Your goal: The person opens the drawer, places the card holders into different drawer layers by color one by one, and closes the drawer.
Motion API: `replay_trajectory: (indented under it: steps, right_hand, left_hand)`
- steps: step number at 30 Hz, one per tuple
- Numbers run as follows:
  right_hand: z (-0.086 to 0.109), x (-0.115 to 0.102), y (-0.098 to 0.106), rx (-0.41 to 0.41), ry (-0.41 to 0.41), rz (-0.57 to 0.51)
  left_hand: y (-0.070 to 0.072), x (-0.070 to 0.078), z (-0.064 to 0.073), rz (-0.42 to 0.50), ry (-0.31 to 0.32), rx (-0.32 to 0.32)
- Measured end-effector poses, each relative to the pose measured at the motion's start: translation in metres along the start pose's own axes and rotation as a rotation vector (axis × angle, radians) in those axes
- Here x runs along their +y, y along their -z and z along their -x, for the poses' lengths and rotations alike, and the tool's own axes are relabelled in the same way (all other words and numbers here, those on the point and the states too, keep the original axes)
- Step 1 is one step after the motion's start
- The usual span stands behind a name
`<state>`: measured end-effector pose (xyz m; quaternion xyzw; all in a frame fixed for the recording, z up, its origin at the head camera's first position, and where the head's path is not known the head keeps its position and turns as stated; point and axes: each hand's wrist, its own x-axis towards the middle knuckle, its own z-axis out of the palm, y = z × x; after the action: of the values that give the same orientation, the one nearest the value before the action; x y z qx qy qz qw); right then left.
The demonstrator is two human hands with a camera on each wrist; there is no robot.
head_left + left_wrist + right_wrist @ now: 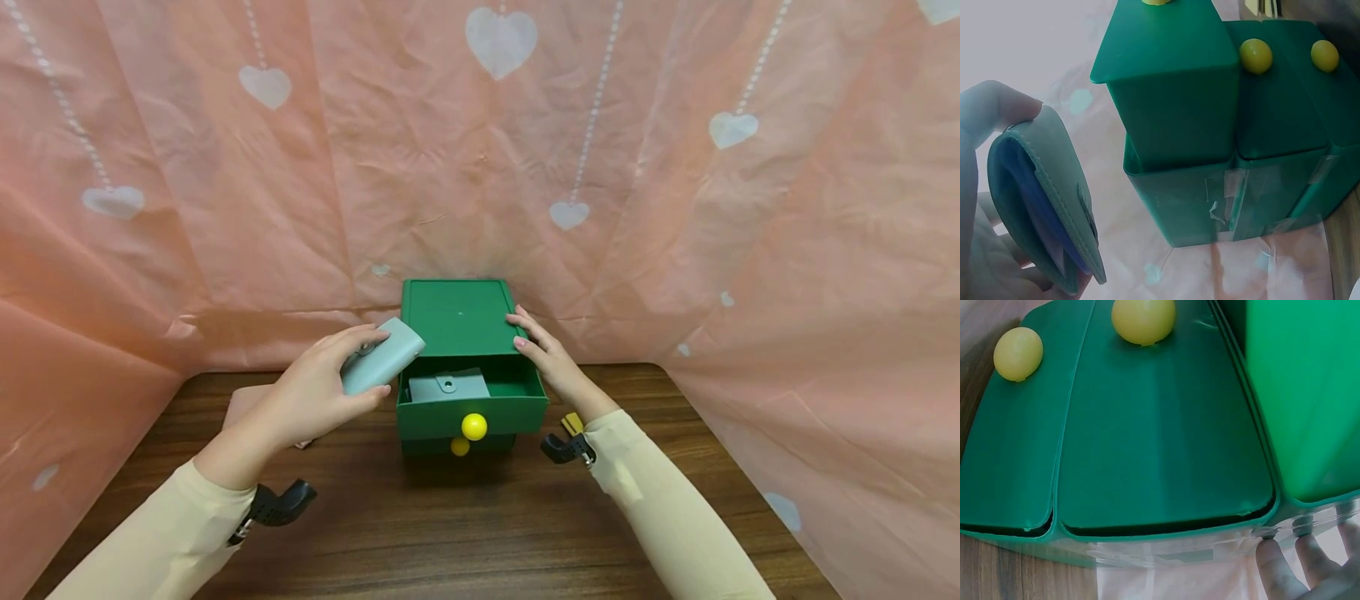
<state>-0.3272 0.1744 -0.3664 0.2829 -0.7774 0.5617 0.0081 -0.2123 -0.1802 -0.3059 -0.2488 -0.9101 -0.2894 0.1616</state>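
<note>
Cream sleeves angled inward, left hand round pale-blue wallet, right hand spread against green cabinet

From its front, the head view looks forward and down at a green plastic box-shaped drawer cabinet; nearer wrist views, from opposite sides, share its lower round yellow knobs.

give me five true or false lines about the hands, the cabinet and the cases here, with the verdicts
1. The left hand holds a pale blue case. True.
2. The top drawer is fully shut. False: it is pulled open.
3. A grey case with a snap lies in the top drawer. True.
4. The right hand is deep inside the top drawer. False: its fingers touch the right side of the green cabinet.
5. The top drawer's knob is yellow. True.
</note>
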Motion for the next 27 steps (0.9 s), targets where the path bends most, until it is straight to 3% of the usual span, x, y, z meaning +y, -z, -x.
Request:
replay_trajectory:
  steps: [12, 19, 27]
  right_hand:
    - [0.001, 0.000, -0.002, -0.004, 0.003, -0.005]
    - [0.001, 0.000, -0.003, -0.005, 0.004, -0.011]
    - [0.001, -0.002, -0.005, -0.006, 0.006, -0.011]
  left_hand:
    - [-0.003, 0.003, -0.006, 0.062, -0.062, -0.025]
    - [-0.002, 0.005, -0.012, 0.103, -0.083, -0.085]
    - [-0.004, 0.006, -0.018, 0.087, -0.155, -0.139]
